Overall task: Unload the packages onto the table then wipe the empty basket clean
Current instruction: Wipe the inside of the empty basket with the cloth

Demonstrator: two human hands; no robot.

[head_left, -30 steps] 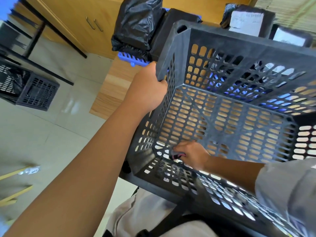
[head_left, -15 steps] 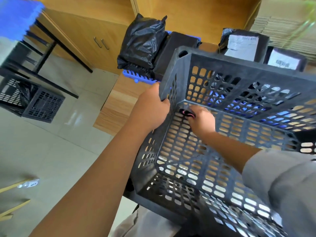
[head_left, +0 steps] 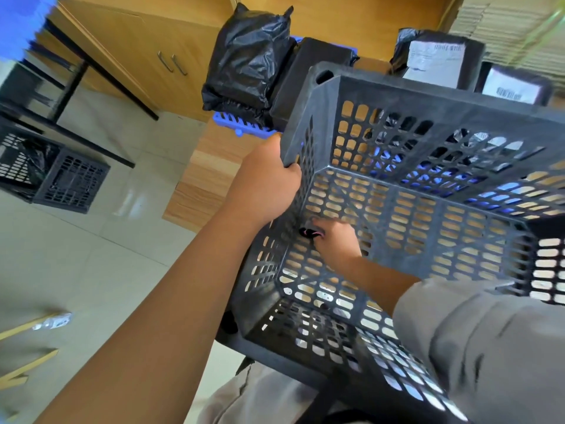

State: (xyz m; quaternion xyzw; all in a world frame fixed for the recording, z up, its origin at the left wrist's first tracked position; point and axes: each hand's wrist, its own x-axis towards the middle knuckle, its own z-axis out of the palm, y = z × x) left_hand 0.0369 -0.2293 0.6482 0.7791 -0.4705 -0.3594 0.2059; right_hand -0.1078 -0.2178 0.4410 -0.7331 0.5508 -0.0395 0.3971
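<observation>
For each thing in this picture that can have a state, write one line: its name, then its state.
black basket: empty, tilted, held up
left hand: grips the basket's corner
right hand: inside the basket, pinches a small dark cloth
packages: unloaded, on the table
cabinet doors: closed

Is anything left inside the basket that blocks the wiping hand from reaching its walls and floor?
Nothing visible does. The basket holds no packages; the right hand is already inside against its slotted wall, holding a small dark cloth. The left hand only grips the rim corner, outside the wiping area.
</observation>
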